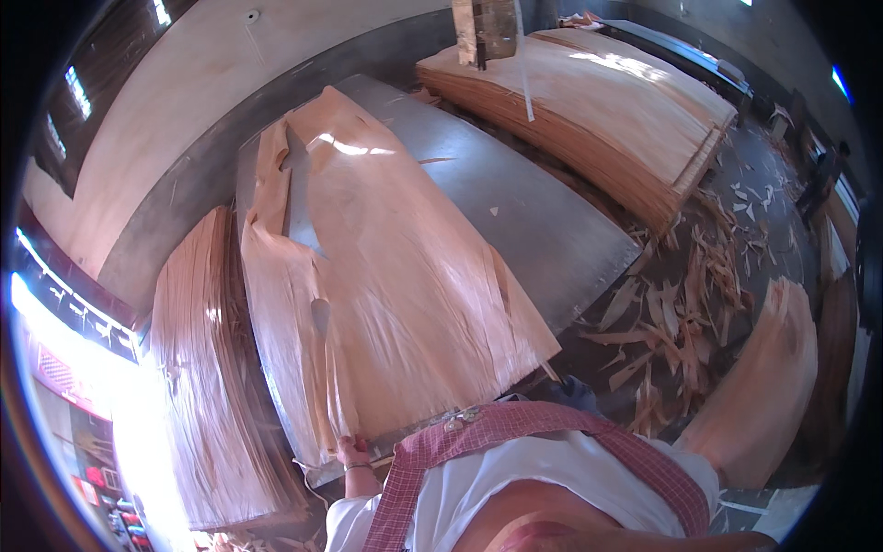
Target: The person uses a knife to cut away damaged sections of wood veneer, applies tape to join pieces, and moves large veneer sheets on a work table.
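A large, thin wood veneer sheet [405, 276] lies over a grey metal-topped table [543, 230]. Its left part is torn, with a ragged strip [269, 193] folded along the far left and a small hole nearer to me. My left hand [353, 453] is at the near left edge of this sheet, its fingers closed on the edge. Some of the fingers are hard to make out. My right hand does not show; only part of the right arm appears low at the right.
A tall stack of veneer [589, 120] stands beyond the table at the right, another stack [202, 368] at its left. Veneer scraps [685, 313] litter the floor on the right, near a curved veneer piece [763, 386]. A wooden post [487, 32] hangs into view at the top.
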A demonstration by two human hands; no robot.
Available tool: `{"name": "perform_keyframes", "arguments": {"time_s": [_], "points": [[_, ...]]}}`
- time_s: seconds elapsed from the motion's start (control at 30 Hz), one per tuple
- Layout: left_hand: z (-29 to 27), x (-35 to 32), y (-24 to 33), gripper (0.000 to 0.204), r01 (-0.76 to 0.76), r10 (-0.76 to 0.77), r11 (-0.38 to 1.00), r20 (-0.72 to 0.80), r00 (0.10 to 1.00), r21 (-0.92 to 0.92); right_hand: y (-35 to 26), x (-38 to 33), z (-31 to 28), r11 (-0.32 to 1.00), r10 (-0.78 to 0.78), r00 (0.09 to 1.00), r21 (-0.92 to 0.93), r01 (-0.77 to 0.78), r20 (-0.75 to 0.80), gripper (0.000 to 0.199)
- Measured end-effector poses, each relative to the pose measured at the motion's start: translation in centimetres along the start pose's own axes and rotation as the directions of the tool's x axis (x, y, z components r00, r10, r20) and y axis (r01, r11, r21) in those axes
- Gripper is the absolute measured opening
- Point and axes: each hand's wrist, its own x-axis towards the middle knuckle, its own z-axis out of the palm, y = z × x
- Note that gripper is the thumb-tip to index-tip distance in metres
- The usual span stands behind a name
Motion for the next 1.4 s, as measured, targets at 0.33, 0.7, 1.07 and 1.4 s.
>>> {"name": "perform_keyframes", "arguments": {"time_s": [0.33,0.7,1.07,1.4], "points": [[-3.5,2.2,-0.6,0.013,0.119,-0.114,0.993,0.179,0.977,-0.016,15.2,-16.4,-2.2,0.940,0.207,0.968,-0.304,-0.157,0.139,0.038],[-3.2,2.4,0.0,0.018,0.278,-0.290,0.957,0.285,0.914,0.080,11.6,-19.9,0.8,0.913,0.114,0.992,-0.399,-0.085,0.047,0.037],[-3.5,1.1,0.4,0.012,0.152,-0.160,0.987,0.361,0.919,0.052,-6.6,-8.7,1.6,0.968,-0.107,0.994,-0.231,0.098,-0.026,0.040],[-3.6,1.0,-0.6,0.012,0.136,-0.132,0.991,0.355,0.925,0.014,-8.8,-6.4,2.0,0.963,-0.200,0.980,-0.181,0.200,0.020,0.039]]}}
